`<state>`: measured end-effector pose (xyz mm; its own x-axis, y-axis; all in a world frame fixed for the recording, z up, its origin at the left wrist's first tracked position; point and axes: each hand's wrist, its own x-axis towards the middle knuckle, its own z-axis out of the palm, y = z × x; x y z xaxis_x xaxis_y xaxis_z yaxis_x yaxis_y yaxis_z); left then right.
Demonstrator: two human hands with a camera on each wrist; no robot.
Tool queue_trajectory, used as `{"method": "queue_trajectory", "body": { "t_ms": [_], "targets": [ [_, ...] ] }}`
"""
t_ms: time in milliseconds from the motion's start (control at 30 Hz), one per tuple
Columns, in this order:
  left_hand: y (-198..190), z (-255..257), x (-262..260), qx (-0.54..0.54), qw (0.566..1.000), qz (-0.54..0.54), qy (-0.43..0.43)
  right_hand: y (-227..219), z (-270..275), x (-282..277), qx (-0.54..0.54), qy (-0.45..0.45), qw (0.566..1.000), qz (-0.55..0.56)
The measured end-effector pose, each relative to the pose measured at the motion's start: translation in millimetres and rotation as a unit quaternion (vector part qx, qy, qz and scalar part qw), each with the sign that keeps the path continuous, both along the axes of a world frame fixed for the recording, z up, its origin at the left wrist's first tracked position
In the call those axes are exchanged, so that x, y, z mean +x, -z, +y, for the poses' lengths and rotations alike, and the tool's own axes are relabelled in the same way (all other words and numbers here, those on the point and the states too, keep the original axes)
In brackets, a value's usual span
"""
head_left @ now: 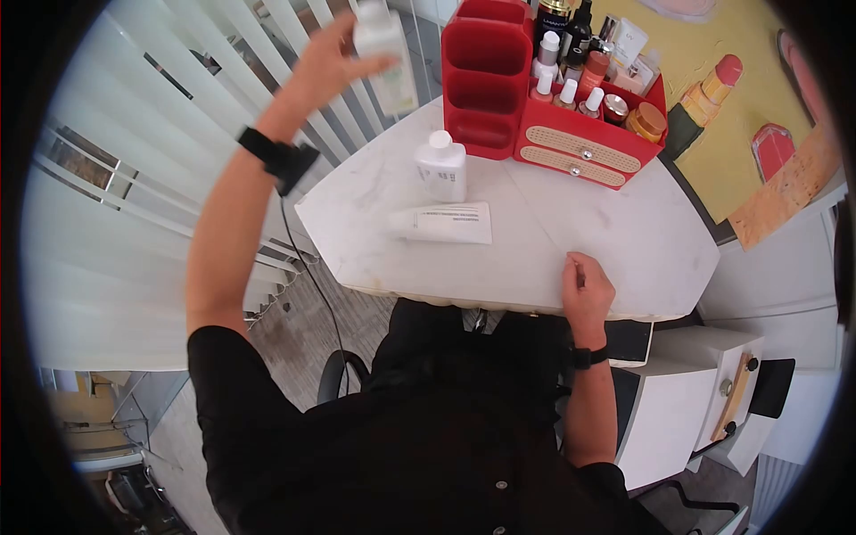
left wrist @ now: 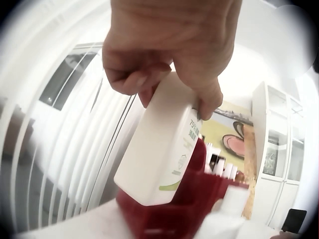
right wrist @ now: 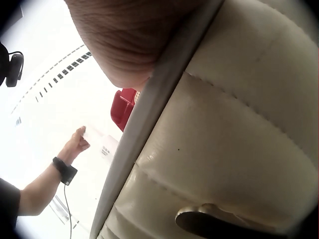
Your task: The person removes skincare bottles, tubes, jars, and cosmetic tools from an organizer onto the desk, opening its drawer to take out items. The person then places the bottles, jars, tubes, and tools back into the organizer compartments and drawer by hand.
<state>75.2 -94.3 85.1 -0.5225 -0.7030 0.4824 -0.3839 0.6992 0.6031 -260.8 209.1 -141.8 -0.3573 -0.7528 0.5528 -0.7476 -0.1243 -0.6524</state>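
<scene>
My left hand (head_left: 326,69) is raised over the far left of the table and grips a white bottle (head_left: 392,78). In the left wrist view the fingers and thumb close round the upper part of this bottle (left wrist: 154,144), which tilts and carries green print with "75%" on its side. My right hand (head_left: 588,290) rests at the table's front edge with its fingers loosely curled and nothing in them. Between the hands, a second white bottle (head_left: 442,174) with a white cap stands upright. In front of it a white tube (head_left: 456,223) lies on its side.
A red tiered holder (head_left: 486,71) stands at the back of the white table (head_left: 535,254). Beside it is a red drawer box (head_left: 580,153) packed with cosmetics. White vertical blinds (head_left: 143,169) hang at the left, and a white drawer cabinet (head_left: 669,419) stands lower right.
</scene>
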Motion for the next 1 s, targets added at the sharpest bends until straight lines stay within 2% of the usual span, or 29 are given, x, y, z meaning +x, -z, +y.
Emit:
{"method": "queue_trajectory", "body": {
  "t_ms": [133, 267, 500, 567, 600, 733, 833, 867, 900, 967, 1000],
  "targets": [
    [93, -4, 4, 0.099, 0.994, 0.012, -0.041, -3, 1, 0, -0.003, -0.002, 1.0, 0.011],
    [127, 2, -4, 0.176, 0.983, 0.015, -0.057, 2, -1, 0, 0.0, 0.01, 1.0, 0.009],
    [126, 19, -17, 0.238, 0.971, 0.007, 0.026, 0, 1, 1, -0.01, 0.027, 0.999, -0.02],
    [117, 23, -19, 0.248, 0.968, -0.013, 0.028, -3, 2, 0, 0.025, 0.0, 0.995, -0.096],
    [114, 25, -20, 0.256, 0.966, -0.031, 0.015, -7, 3, -1, 0.046, -0.008, 0.993, -0.111],
    [108, 34, -22, 0.278, 0.959, -0.017, 0.053, -30, -2, -17, 0.068, -0.018, 0.985, -0.16],
    [115, 32, -12, 0.278, 0.957, -0.053, 0.057, -78, -22, -42, -0.027, 0.019, 0.999, -0.026],
    [135, 24, -3, 0.226, 0.971, -0.028, 0.073, -94, -31, -54, -0.048, 0.032, 0.998, 0.001],
    [142, 26, 2, 0.225, 0.971, -0.028, 0.078, -113, -40, -64, -0.065, 0.042, 0.997, 0.026],
    [154, 36, 14, 0.21, 0.976, -0.051, -0.025, -150, -57, -80, -0.077, 0.057, 0.994, 0.061],
    [166, 40, 21, 0.208, 0.977, -0.049, -0.021, -162, -66, -88, -0.072, 0.061, 0.993, 0.072]
  ]
}}
